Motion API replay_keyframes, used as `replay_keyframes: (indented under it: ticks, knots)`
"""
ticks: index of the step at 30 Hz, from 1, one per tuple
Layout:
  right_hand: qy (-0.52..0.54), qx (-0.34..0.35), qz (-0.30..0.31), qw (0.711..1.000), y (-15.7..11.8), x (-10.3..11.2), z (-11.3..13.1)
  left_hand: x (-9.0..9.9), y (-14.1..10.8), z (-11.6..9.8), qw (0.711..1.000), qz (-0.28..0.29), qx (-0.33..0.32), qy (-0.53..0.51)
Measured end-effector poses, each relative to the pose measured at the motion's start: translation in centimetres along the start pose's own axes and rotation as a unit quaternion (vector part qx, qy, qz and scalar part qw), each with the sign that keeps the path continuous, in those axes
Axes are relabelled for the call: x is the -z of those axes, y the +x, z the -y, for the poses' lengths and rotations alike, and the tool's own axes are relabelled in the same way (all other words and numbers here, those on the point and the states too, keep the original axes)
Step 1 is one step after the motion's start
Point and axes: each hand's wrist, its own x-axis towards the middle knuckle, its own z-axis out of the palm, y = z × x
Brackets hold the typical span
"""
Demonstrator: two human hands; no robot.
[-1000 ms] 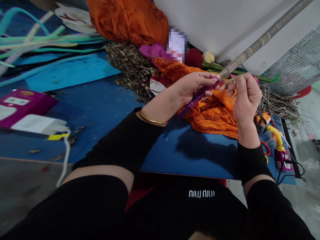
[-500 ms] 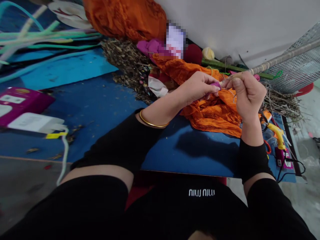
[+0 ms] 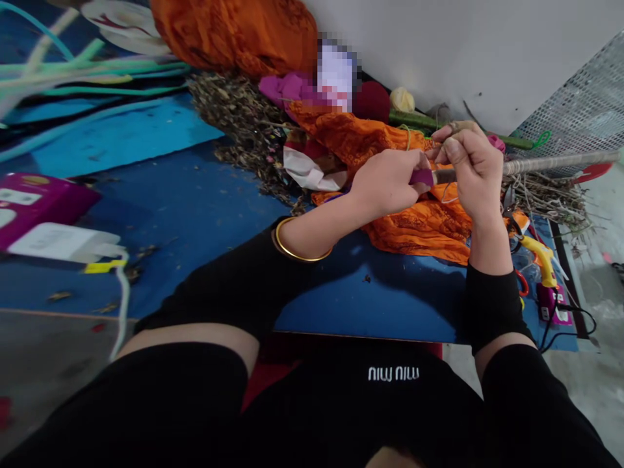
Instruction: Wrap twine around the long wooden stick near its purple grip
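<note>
A long, pale brown stick point(image 3: 560, 161) with ring-like bands lies almost level across my right hand point(image 3: 475, 172) and runs out to the right edge. Around it my right fingers are closed, with thumb and forefinger pinched near its left end; a thin thread seems to hang below. My left hand point(image 3: 387, 181) is closed at that end, on a purple piece point(image 3: 422, 177) of cloth or paper wrapped there. Under both hands spreads a crumpled orange cloth point(image 3: 414, 231) with a dark pattern.
On the blue table point(image 3: 195, 201) are dry plant bits point(image 3: 234, 117), a white bottle point(image 3: 63, 242), a purple box point(image 3: 43, 201) and pale green tubes point(image 3: 97, 68). At the right lie a yellow glue gun point(image 3: 543, 260) and dry twigs point(image 3: 550, 195). A white mesh point(image 3: 580, 110) stands behind.
The stick has swung down at its right end, from slanting upward to nearly level. My right hand has turned with it, and more of the purple piece shows. The view has shifted slightly.
</note>
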Motion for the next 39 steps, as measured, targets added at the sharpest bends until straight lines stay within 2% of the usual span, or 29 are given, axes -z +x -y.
replay_keyframes:
  ticks: [5, 12, 16, 21, 27, 31, 35, 37, 39]
  knots:
    - [-0.043, 0.035, 0.000, 0.998, 0.2, 0.2, -0.9, -0.3, -0.6, -0.6, 0.999, -0.020, -0.013, 0.047]
    - [-0.062, 0.030, -0.001, 0.998, 0.8, 0.7, -2.3, -0.9, -1.1, -0.6, 0.991, -0.045, -0.077, 0.104]
    - [-0.044, 0.028, -0.009, 0.999, 0.7, 0.7, -1.8, -1.1, -1.1, -0.4, 0.987, -0.048, -0.102, 0.116]
    - [0.009, -0.013, -0.024, 1.000, 0.5, 0.3, -1.9, -1.1, -1.0, 0.0, 0.985, -0.040, -0.123, 0.117]
    - [0.031, -0.028, -0.058, 0.997, 0.9, 0.9, -2.4, -0.5, -0.7, 0.1, 0.989, -0.027, -0.105, 0.103]
    - [0.064, -0.024, -0.136, 0.988, 1.4, 4.1, -2.4, 1.7, 0.1, 0.3, 0.989, -0.026, -0.061, 0.132]
    - [0.116, 0.011, -0.207, 0.971, 1.4, 9.8, -3.3, 5.4, 0.5, 1.2, 0.990, -0.058, -0.021, 0.131]
    - [0.114, -0.010, -0.257, 0.960, 1.3, 12.6, -4.1, 7.6, 0.4, 1.7, 0.991, -0.069, -0.014, 0.114]
    - [0.092, -0.043, -0.322, 0.941, 1.1, 14.9, -5.0, 9.6, 0.0, 2.4, 0.994, -0.052, -0.012, 0.093]
